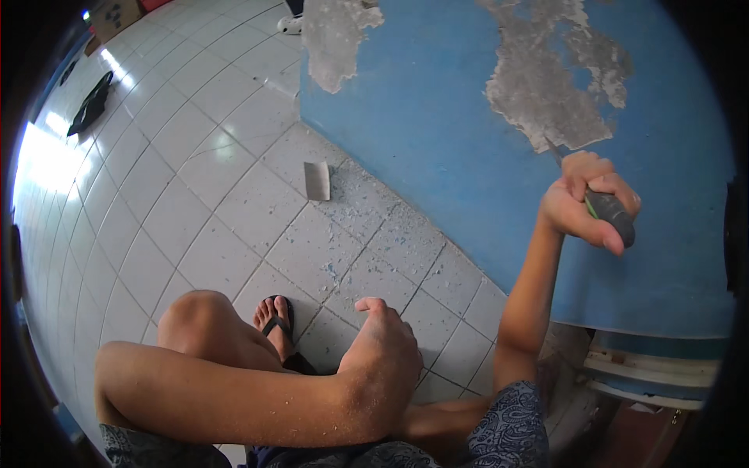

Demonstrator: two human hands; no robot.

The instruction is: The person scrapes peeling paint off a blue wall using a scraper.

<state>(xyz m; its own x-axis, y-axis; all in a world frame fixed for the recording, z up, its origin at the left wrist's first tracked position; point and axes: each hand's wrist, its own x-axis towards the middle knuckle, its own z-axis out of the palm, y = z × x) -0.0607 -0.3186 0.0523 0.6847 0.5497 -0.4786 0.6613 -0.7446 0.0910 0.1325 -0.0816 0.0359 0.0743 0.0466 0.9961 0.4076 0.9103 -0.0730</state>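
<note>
My right hand point(591, 199) is closed around the dark grey and green handle of a scraper point(611, 216). Its narrow metal blade points up the blue painted wall point(421, 117), with the tip at the lower edge of a bare grey plaster patch point(538, 88). Ragged, lifted paint borders that patch. Low in front of me, my left hand point(383, 348) hangs over the floor with its back towards me and its fingers bent. Its palm is hidden, and nothing shows in it. Pale dust clings to my left forearm.
Paint flakes point(333, 272) litter the white tiled floor point(205, 193) along the wall's foot. A rectangular sheet, perhaps sandpaper point(317, 181), lies among them. Another bare patch point(336, 44) is further left. A door frame point(649, 368) stands at right, a black bag-like item point(90, 105) far left.
</note>
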